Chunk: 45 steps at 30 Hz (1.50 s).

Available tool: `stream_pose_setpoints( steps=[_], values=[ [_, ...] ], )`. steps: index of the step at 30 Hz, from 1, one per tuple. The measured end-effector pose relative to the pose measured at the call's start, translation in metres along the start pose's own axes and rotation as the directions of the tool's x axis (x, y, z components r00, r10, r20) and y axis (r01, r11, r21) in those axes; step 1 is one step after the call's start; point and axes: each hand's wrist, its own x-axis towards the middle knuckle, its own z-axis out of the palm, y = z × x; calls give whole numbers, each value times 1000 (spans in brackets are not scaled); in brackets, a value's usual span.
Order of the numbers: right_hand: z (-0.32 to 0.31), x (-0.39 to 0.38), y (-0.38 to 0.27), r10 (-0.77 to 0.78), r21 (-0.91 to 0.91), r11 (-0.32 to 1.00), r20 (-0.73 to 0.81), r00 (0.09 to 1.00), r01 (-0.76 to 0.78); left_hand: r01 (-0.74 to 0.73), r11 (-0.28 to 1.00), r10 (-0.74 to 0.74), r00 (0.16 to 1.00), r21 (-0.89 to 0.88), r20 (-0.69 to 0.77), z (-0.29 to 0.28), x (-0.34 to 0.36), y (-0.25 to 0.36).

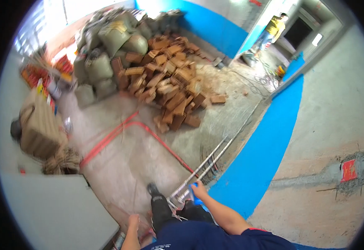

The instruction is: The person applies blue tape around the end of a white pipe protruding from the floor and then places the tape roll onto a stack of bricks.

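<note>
Right hand (198,190) down at the near end of the grey conduit pipes (209,162), fingers curled around a small blue piece (195,199) there; grip looks closed on it, though blur hides exactly how tight. Pipes laid side by side on the concrete floor (148,158), hugging the foot of the blue-painted wall (257,162), probably so as to follow the wall line. Left hand (133,221) lower and well apart, hanging near the floor by the lower edge; impossible to tell whether its fingers are spread or closed, or whether anything is in them. Between both hands, a bent leg in dark trousers with a black shoe (152,189), suggesting a crouch to reach floor level.

Further out, red hoses (119,131) running across the floor in a loop. Beyond, a heap of red bricks (169,75) against stacked grey-green sacks (102,54). To the left, a cardboard box (38,129). On the right, a red wall box (348,171) set in a fresh cement chase. Far off, a person in yellow (273,29) by a doorway.
</note>
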Motion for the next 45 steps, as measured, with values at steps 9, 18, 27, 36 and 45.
stream_pose_setpoints(
  steps=[9,18,27,36,45],
  values=[
    [-118,63,-46,324,173,942,-236,916,-288,-130,761,288,945,635,-152,9,113,333],
    [-149,204,59,635,257,753,-43,772,-605,-248,864,133,952,439,275,301,176,480],
    [-362,365,8,492,522,781,-176,853,-343,-391,566,60,898,726,436,539,152,627],
    [-488,478,24,652,501,663,-22,758,-556,-450,266,-19,882,853,471,765,266,756],
    [-618,571,118,724,509,556,93,684,-658,-841,-52,281,505,538,816,1129,92,1018]
  ],
)
